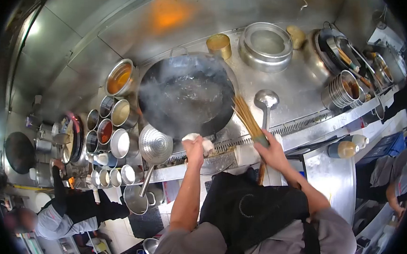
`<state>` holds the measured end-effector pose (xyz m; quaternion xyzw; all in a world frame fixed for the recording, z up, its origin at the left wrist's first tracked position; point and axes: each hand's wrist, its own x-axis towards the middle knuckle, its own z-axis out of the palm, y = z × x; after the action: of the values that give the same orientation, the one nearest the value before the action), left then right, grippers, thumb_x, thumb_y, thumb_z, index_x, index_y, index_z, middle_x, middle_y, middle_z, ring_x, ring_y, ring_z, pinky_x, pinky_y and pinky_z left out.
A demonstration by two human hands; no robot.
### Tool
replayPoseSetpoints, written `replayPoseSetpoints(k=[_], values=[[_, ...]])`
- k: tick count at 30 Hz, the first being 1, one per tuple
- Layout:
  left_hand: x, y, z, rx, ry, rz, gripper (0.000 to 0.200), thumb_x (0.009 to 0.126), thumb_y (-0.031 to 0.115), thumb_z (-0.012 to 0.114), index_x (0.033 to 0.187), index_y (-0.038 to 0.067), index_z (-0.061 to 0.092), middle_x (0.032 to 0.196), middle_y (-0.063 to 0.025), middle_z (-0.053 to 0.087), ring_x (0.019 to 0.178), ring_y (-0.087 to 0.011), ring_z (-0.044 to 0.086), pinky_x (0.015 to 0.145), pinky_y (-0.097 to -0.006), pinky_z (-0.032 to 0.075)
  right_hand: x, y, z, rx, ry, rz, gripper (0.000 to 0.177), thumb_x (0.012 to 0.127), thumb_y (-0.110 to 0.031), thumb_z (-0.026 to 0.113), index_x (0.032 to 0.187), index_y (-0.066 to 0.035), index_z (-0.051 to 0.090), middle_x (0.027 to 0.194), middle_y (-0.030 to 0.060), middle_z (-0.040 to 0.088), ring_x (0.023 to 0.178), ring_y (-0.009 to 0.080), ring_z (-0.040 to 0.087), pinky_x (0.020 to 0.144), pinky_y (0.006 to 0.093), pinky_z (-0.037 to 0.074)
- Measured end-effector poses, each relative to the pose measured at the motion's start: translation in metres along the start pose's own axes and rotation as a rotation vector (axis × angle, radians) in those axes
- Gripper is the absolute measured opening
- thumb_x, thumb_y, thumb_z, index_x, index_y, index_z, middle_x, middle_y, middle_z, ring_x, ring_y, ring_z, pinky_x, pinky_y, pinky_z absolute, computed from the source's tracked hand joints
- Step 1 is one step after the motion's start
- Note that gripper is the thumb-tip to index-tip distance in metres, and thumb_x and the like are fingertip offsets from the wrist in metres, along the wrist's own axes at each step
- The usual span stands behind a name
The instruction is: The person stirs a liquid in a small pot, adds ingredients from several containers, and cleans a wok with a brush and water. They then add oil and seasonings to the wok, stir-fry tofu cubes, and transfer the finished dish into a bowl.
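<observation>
A large black wok (153,109) sits on the stove with dark, glistening liquid inside and steam rising over it. My left hand (194,151) is closed round a white cloth (206,146) at the wok's near edge; the wok's handle, if under the cloth, is hidden. In my right hand (272,150) is a bamboo wok brush (247,117), its bristles pointing up towards the wok's right rim. Beside the brush a steel ladle (267,100) lies on the counter. Left of my left hand rests a perforated strainer (156,145), its handle over the front edge.
Several seasoning pots (120,142) crowd the left side, below a bowl of orange liquid (119,79). Behind stand a tin (219,46) and a large steel pot (265,53). Stacked cups (339,91) are at right. One co-worker (60,219) is at left, another (397,175) at right.
</observation>
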<state>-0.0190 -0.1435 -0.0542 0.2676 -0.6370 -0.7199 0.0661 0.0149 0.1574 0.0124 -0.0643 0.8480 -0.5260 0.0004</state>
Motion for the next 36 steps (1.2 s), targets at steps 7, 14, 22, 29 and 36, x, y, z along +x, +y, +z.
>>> replayPoseSetpoints(k=[7, 14, 22, 29, 36], values=[[-0.025, 0.012, 0.029, 0.517, 0.184, 0.324, 0.074, 0.078, 0.011, 0.064, 0.131, -0.024, 0.025, 0.117, -0.034, 0.051, 0.109, -0.0391, 0.054, 0.101, -0.0409, 0.039, 0.181, -0.058, 0.04, 1.146, -0.42, 0.392, 0.046, 0.094, -0.034, 0.063, 0.131, -0.01, 0.051, 0.073, 0.0034, 0.054, 0.058, 0.0148, 0.056, 0.042, 0.0261, 0.039], [-0.031, -0.006, 0.025, 0.674, 0.126, 0.455, 0.073, 0.079, 0.013, 0.066, 0.13, -0.022, 0.027, 0.114, -0.0371, 0.051, 0.108, -0.0499, 0.052, 0.099, -0.0479, 0.039, 0.151, -0.104, 0.057, 1.075, -0.323, 0.177, 0.054, 0.094, -0.028, 0.063, 0.144, -0.017, 0.044, 0.088, 0.0092, 0.063, 0.072, 0.0218, 0.064, 0.057, 0.0353, 0.052], [0.017, -0.001, -0.023, 0.465, 0.104, 0.459, 0.045, 0.08, 0.005, 0.06, 0.118, -0.009, 0.04, 0.096, -0.0187, 0.06, 0.086, -0.0302, 0.061, 0.08, -0.0386, 0.05, 0.236, 0.068, 0.024, -0.868, -0.302, -0.202, 0.064, 0.091, -0.034, 0.059, 0.148, -0.025, 0.033, 0.107, 0.0247, 0.061, 0.094, 0.0401, 0.065, 0.08, 0.049, 0.054], [0.056, 0.012, -0.055, -0.154, -0.122, -0.294, 0.026, 0.081, 0.009, 0.062, 0.105, 0.003, 0.054, 0.085, -0.0089, 0.06, 0.066, -0.0217, 0.061, 0.045, -0.0367, 0.047, 0.235, -0.071, -0.025, -0.415, 0.509, -0.29, 0.062, 0.092, -0.026, 0.063, 0.147, -0.013, 0.037, 0.116, 0.0265, 0.059, 0.103, 0.0415, 0.061, 0.086, 0.0489, 0.049], [0.059, 0.01, -0.064, -0.448, -0.25, -0.489, 0.022, 0.085, 0.013, 0.064, 0.104, 0.007, 0.055, 0.087, -0.0079, 0.062, 0.07, -0.0203, 0.063, 0.046, -0.0357, 0.048, -0.024, 0.049, 0.042, -0.577, -0.374, 0.401, 0.085, 0.086, -0.014, 0.064, 0.154, -0.009, 0.014, 0.12, 0.0338, 0.055, 0.095, 0.0472, 0.062, 0.081, 0.0512, 0.052]])
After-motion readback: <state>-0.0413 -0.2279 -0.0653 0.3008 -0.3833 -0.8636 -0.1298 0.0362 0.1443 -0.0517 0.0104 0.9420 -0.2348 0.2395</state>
